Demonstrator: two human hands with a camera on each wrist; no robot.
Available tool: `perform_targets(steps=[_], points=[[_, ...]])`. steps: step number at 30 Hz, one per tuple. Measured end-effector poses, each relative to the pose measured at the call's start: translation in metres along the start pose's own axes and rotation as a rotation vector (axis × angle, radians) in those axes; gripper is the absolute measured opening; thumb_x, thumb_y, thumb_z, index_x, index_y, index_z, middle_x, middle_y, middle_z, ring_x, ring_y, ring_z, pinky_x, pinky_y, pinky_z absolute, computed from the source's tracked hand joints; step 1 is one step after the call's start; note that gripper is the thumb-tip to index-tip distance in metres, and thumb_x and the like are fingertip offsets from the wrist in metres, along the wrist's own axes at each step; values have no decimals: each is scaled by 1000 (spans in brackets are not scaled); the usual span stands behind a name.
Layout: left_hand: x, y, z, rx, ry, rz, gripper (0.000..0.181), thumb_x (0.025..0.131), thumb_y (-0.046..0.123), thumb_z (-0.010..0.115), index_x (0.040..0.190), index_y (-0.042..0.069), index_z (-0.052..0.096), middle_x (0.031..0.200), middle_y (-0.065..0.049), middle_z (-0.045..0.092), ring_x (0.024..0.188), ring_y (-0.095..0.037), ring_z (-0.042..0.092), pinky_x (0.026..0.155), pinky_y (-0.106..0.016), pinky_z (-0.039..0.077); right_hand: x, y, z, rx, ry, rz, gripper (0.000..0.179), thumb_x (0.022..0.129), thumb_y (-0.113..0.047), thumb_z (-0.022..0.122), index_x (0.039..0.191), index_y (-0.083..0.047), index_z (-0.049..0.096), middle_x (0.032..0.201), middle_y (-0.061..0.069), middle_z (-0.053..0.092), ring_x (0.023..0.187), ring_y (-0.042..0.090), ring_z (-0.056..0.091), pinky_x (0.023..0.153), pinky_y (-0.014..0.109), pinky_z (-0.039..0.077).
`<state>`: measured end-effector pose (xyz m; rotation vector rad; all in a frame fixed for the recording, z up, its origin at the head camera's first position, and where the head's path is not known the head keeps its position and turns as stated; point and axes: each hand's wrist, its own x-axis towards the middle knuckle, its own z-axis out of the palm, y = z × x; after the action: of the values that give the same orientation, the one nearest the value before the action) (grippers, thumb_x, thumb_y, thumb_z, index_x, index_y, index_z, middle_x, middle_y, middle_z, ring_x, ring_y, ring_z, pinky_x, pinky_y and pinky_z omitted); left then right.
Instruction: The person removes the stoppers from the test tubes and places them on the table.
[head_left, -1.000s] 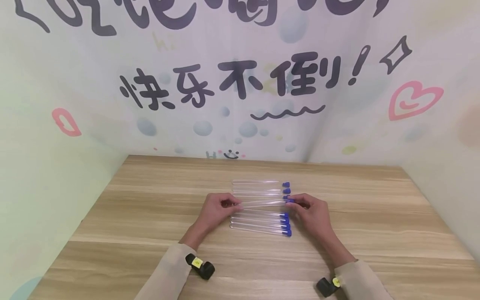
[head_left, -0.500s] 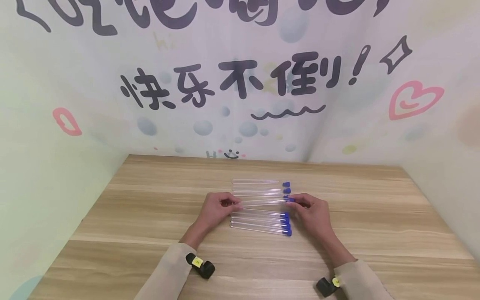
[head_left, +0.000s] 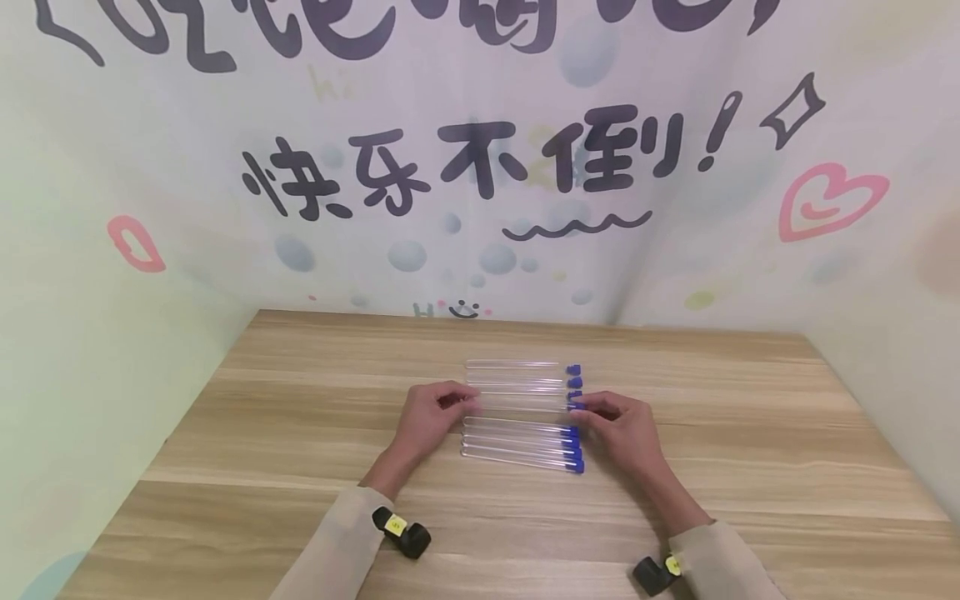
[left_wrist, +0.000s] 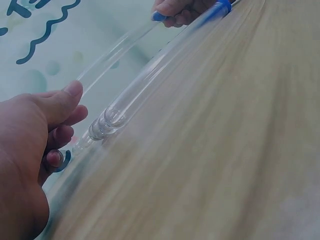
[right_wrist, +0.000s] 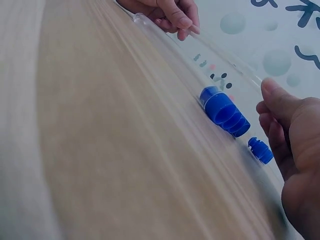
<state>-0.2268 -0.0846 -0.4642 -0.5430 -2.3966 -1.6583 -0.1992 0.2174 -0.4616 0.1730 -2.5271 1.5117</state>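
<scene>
A clear test tube (left_wrist: pixel 115 57) is held above the table between both hands, in line with its row. The left hand (head_left: pixel 429 421) pinches its left end between thumb and fingers. At the other end, the right hand (head_left: pixel 626 429) pinches the tube by its blue cap (left_wrist: pixel 159 16); in the right wrist view the fingers hide that cap. Nearer the person lie several capped test tubes (head_left: pixel 517 442), side by side, caps to the right. Beyond the hands, uncapped tubes (head_left: pixel 513 364) lie with small blue caps (head_left: pixel 574 369) just off their right ends.
The wood-grain table (head_left: pixel 300 517) runs back to a printed cloth backdrop (head_left: pixel 360 267) with dark lettering. Pale walls close in both sides. Each wrist wears a small black camera, such as the left one (head_left: pixel 412 540).
The held tube has turned from slanted to nearly parallel with the others. The left hand has shifted slightly away from the person, and the right hand slightly nearer.
</scene>
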Motion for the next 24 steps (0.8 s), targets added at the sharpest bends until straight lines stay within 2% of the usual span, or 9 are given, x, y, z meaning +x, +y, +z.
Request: perform_targets(steps=[7, 12, 24], points=[[1, -2, 0, 26, 49, 4, 11, 81, 19, 77, 92, 17, 77, 79, 10, 68, 68, -11, 55, 60, -24, 46, 0, 1, 0, 78, -63, -1, 21, 77, -29, 80, 92, -15, 75, 90, -1, 72, 83, 18, 66, 71, 24, 51], [1, -3, 0, 21, 58, 0, 11, 81, 19, 76, 92, 18, 77, 80, 10, 68, 68, -11, 56, 60, -24, 46, 0, -1, 1, 97, -83, -1, 20, 78, -28, 80, 92, -15, 75, 90, -1, 72, 81, 19, 66, 70, 25, 51], [1, -2, 2, 27, 34, 7, 13, 80, 13, 78, 93, 11, 76, 79, 9, 68, 66, -13, 54, 58, -24, 45, 1, 0, 1, 54, -3, 10, 22, 79, -30, 79, 95, -15, 74, 92, -1, 72, 82, 16, 66, 70, 23, 51]])
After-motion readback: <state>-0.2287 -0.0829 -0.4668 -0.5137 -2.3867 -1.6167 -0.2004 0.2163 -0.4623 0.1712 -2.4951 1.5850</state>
